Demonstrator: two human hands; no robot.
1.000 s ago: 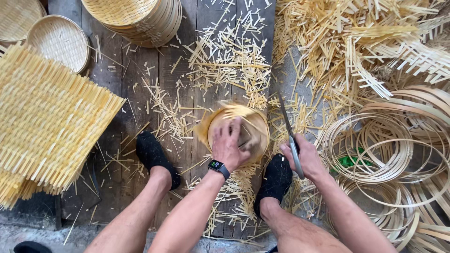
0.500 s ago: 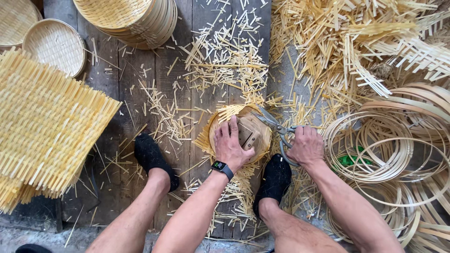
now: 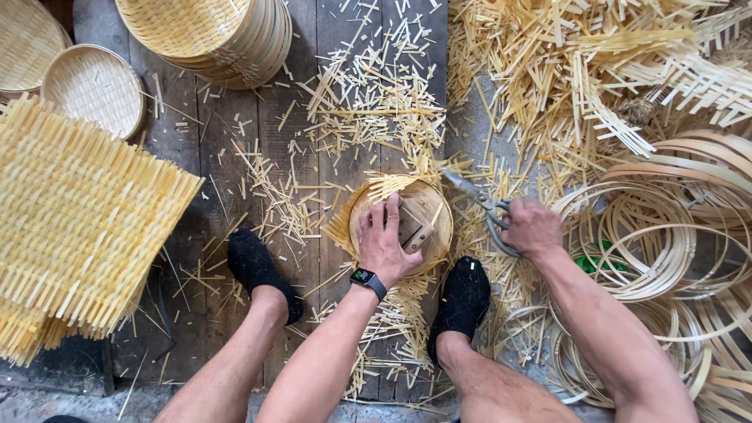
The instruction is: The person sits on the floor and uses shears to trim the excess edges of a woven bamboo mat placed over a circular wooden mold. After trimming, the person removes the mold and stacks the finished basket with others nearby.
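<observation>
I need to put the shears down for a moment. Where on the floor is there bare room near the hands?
The barest boards lie between the stacked woven mats and the left foot, below the small round basket. The right hand, holding the shears, sits amid bamboo hoops and offcuts: crowded. Trimmings ring the round frame under the left hand.

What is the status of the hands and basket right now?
Left hand pressing block on basket. Right hand gripping shears at basket rim. Trimmings litter floor around.
</observation>
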